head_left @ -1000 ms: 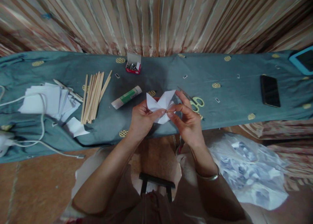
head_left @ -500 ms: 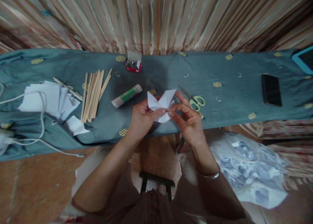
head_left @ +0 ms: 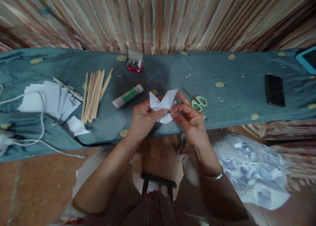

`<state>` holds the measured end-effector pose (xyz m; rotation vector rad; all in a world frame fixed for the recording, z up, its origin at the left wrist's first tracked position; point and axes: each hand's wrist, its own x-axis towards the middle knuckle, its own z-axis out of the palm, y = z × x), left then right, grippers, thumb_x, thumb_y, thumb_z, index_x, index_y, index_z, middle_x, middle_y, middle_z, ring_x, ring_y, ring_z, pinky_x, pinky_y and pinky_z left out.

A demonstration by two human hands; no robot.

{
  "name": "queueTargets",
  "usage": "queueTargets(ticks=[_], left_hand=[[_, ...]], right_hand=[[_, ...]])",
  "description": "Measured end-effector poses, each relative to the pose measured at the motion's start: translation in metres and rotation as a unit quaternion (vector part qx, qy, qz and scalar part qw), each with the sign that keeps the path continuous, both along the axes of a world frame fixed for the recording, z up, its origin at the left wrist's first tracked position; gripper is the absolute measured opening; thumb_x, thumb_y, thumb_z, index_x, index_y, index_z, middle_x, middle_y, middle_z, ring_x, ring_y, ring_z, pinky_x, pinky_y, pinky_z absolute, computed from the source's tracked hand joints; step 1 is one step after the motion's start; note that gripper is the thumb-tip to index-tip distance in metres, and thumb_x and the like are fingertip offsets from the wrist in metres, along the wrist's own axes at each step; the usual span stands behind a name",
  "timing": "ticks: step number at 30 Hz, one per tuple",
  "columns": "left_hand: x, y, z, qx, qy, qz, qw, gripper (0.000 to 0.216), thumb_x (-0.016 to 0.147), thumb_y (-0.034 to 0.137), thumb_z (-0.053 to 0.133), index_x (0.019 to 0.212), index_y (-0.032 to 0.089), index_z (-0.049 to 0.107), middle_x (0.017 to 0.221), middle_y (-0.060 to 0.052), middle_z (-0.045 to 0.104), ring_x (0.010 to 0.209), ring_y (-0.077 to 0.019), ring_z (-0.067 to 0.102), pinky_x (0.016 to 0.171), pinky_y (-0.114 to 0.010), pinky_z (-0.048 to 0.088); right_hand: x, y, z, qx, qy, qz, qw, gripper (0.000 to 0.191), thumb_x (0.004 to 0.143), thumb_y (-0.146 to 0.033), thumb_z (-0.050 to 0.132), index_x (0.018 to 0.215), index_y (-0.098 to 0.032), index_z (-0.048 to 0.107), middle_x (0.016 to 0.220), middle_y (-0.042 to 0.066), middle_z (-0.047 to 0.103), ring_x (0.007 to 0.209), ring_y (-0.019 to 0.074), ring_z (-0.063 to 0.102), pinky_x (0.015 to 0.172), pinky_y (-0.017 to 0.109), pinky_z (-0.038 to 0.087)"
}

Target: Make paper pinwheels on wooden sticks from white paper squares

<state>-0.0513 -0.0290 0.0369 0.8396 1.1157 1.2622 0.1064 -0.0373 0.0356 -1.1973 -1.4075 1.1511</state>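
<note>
A folded white paper pinwheel (head_left: 166, 101) is held over the table's near edge, its pointed blades standing up. My left hand (head_left: 146, 117) grips it from the left, the thumb pressed near its centre. From the right, my right hand (head_left: 190, 119) pinches at the same centre, thumb and index finger closed. A tiny dark spot shows between the fingertips, too small to name. Just beyond my right hand lie scissors (head_left: 198, 102) with light green handles. A green and white glue stick (head_left: 128, 96) rests to the left of the paper.
Wooden sticks (head_left: 93, 96) and stacked white paper (head_left: 41, 96) lie at the left, with a white cable (head_left: 43, 120) across. An opened red box (head_left: 134, 66) of small metal pieces stands behind. A phone (head_left: 275, 90) lies right; a plastic bag (head_left: 254, 173) of paper scraps sits below.
Almost nothing differs. Both hands keep their hold on the paper pinwheel, and the whole view has shifted very slightly.
</note>
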Motion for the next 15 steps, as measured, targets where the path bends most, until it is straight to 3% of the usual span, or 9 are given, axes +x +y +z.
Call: queueTargets(ticks=[4,15], left_hand=[[-0.0001,0.0002,0.0004,-0.001,-0.001,-0.001,1.000,0.031,0.057,0.030,0.087,0.081,0.017,0.075,0.072,0.000,0.072,0.064,-0.0151,0.064,0.062,-0.027,0.052],[-0.0007,-0.0004,0.0007,-0.003,0.007,-0.008,1.000,0.028,0.059,0.028,0.086,0.082,0.017,0.075,0.072,0.000,0.072,0.063,-0.0147,0.063,0.061,-0.026,0.050]], right_hand=[[-0.0002,0.0000,0.0004,0.001,0.004,-0.005,1.000,0.007,0.081,-0.035,0.072,0.082,-0.028,0.071,0.148,0.000,0.053,0.136,0.0259,0.051,0.115,0.047,0.039],[-0.0008,0.0000,0.0000,-0.005,0.014,0.000,1.000,0.010,0.081,-0.037,0.072,0.082,-0.027,0.072,0.147,0.000,0.054,0.140,0.0260,0.046,0.116,0.047,0.036]])
